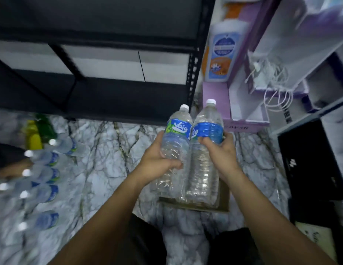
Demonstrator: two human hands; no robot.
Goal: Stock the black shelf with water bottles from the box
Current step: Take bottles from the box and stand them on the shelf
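I hold two clear water bottles with blue labels and white caps, side by side above a brown cardboard box (pixel 223 204) on the marble floor. My left hand (pixel 159 159) grips the left water bottle (pixel 179 134) around its middle. My right hand (pixel 220 150) grips the right water bottle (pixel 207 129) just below its label. The two bottles touch each other. The black shelf (pixel 109 100) stands ahead, its lower board bare in the part I see, with a black perforated post (pixel 192 73) at its right corner.
Several more water bottles (pixel 42 175) lie in a row on the floor at left, beside a yellow and a green bottle (pixel 35 134). A purple and white display (pixel 243 104) with a lotion bottle stands right of the shelf. A black crate (pixel 312 161) sits at far right.
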